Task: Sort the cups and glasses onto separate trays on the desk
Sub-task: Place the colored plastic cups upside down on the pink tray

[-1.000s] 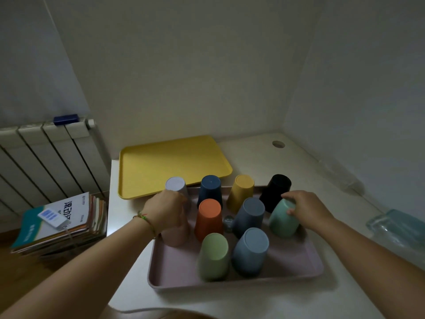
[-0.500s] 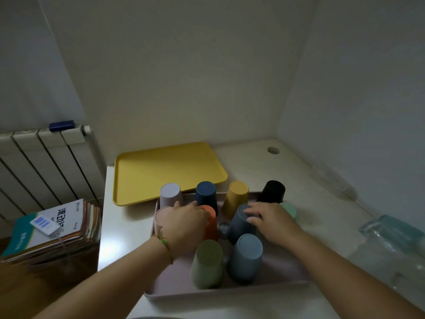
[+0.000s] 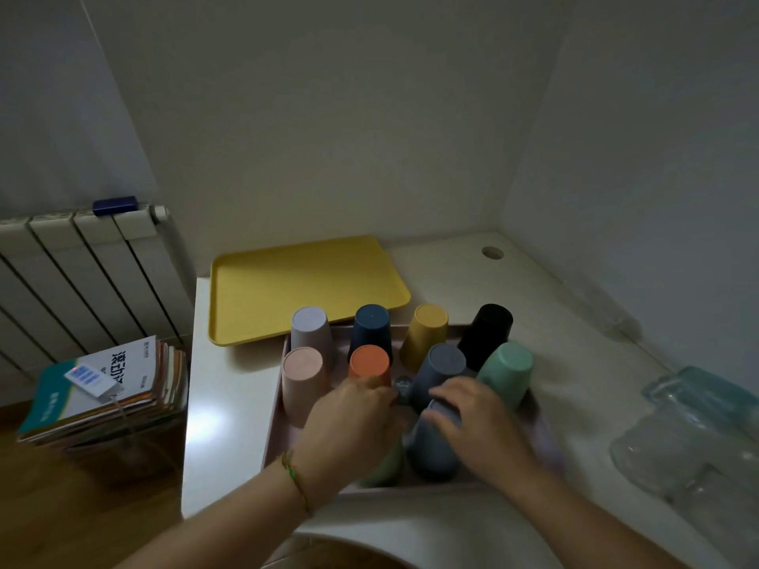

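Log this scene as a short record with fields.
Pink tray: ten coloured cups, those in clear view upside down
Yellow tray: behind it, on the desk
Left hand: over the light green cup, grip unclear
Right hand: fingers curled over the front blue-grey cup
Glasses: clear, on the desk at right

The only print sits on the top book (image 3: 139, 388) of the stack (image 3: 166, 390) left of the desk (image 3: 230, 404). Its white cover carries 1 line of large dark characters, East Asian in look and turned sideways to the camera, too blurred to read for certain. Smaller lines run beside them, illegible. A white tag (image 3: 88, 377) lying on the cover bears rows of blue print, also too small to read
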